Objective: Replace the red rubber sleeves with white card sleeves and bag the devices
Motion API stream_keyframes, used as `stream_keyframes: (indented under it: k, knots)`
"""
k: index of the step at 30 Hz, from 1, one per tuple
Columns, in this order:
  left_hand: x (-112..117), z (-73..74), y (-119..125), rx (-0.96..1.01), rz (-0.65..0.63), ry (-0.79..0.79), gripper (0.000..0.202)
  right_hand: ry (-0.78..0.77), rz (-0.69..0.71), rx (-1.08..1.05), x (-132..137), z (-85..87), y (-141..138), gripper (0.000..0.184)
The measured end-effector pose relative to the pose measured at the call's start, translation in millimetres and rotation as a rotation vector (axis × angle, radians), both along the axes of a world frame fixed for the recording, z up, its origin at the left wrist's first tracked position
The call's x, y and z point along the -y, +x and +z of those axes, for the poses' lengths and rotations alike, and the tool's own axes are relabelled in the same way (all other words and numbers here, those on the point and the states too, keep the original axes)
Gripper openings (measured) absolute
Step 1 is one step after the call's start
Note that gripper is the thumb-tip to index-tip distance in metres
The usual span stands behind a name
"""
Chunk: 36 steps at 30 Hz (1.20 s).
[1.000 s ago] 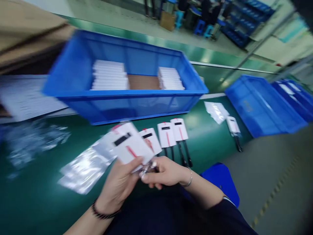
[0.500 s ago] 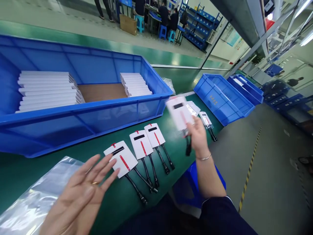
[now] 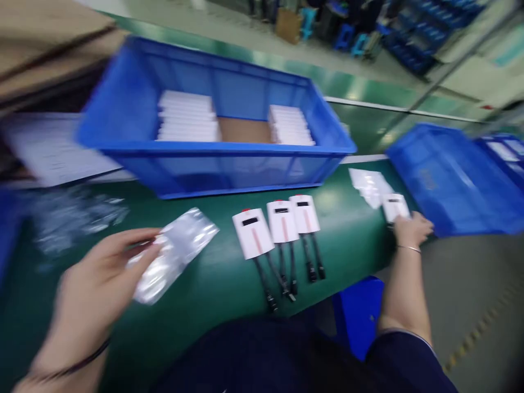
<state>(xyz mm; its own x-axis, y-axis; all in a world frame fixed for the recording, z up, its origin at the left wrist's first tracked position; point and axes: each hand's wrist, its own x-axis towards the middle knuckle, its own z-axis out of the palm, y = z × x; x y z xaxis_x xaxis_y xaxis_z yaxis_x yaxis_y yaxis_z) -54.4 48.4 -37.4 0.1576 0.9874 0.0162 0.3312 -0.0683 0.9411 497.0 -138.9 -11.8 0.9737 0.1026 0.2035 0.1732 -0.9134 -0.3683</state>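
Observation:
My left hand (image 3: 106, 273) pinches a clear plastic bag (image 3: 176, 254) by one edge, thumb and fingers pressed together, over the green bench. Out at the far right, my right hand (image 3: 411, 232) has its fingers closed at the lower end of a flat white device (image 3: 395, 206) with a black window, low over the bench. The hand hides that device's cables. Between my hands lie three more white devices in a row: one (image 3: 254, 234) at left, another (image 3: 282, 222) in the middle and a third (image 3: 305, 214) at right, each with black cables towards me.
A large blue crate (image 3: 241, 169) holds two stacks of white pieces (image 3: 188, 117) on cardboard. Loose clear bags (image 3: 77, 215) lie at left near paper sheets (image 3: 61, 147). More clear bags (image 3: 370, 185) lie beside a tilted blue crate (image 3: 454, 180) at right. A blue stool (image 3: 360, 316) stands below the edge.
My left hand has gone from open and spread to pinching a clear bag. My right hand has carried the white device right and down to the bench's right end. The view has swung left.

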Motion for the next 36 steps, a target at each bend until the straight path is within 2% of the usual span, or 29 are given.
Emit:
stream_keyframes:
  k: [1, 3, 6, 8, 10, 12, 14, 17, 20, 23, 27, 29, 31, 33, 36]
  knots:
    - [1.3, 1.4, 1.8, -0.196, -0.007, 0.116, 0.024, -0.019, 0.031, 0.024, -6.6, 0.1, -6.6, 0.055]
    - [-0.8, -1.8, 3.6, -0.423, -0.070, 0.262, 0.024, -0.046, 0.188, 0.081, -23.4, -2.7, -21.5, 0.053]
    - [-6.4, -11.0, 2.8, -0.607, -0.127, 0.269, 0.031, -0.147, 0.554, -0.007, -44.5, -7.3, -60.7, 0.029]
    - [-5.6, -12.6, 3.7, -0.623, -0.140, 0.261, 0.032, -0.280, 0.739, -0.143, -49.0, -6.5, -98.5, 0.025]
    - [-1.7, -10.6, 5.8, -0.560, -0.143, 0.281, 0.032, -0.518, 0.841, -0.259, -48.7, -5.3, -136.2, 0.037]
    - [2.5, -7.8, 7.9, -0.453, -0.144, 0.301, 0.030, -0.696, 0.857, -0.284, -47.2, -7.2, -165.2, 0.050]
    - [6.3, -5.1, 10.9, -0.352, -0.151, 0.301, 0.029, -0.717, 0.841, -0.262, -44.9, -11.6, -182.6, 0.058]
    - [13.7, 0.3, 19.9, -0.234, -0.178, 0.260, 0.027, -0.620, 0.831, -0.247, -40.8, -18.1, -194.7, 0.062]
    - [22.3, 7.2, 32.2, -0.166, -0.234, 0.218, 0.026, -0.509, 0.814, -0.303, -39.5, -22.0, -199.6, 0.047]
    - [28.5, 12.5, 38.8, -0.124, -0.273, 0.207, 0.025, -0.274, 0.739, -0.482, -40.1, -24.1, -196.9, 0.025]
    - [33.9, 15.3, 35.2, -0.065, -0.238, 0.185, 0.025, -0.008, 0.680, -0.673, -35.9, -24.4, -183.5, 0.022]
    - [36.9, 15.4, 33.3, -0.039, -0.216, 0.137, 0.027, 0.142, 0.694, -0.795, -32.4, -22.8, -181.6, 0.025]
    - [40.5, 15.3, 35.8, -0.016, -0.250, 0.070, 0.028, 0.303, 0.735, -0.911, -29.7, -20.4, -188.1, 0.039]
    - [44.7, 15.9, 43.9, 0.020, -0.329, -0.003, 0.025, 0.432, 0.781, -0.995, -29.0, -18.5, -202.9, 0.048]
    - [51.6, 19.1, 63.0, 0.132, -0.416, -0.138, 0.027, 0.617, 0.881, -1.175, -30.9, -18.1, -231.4, 0.047]
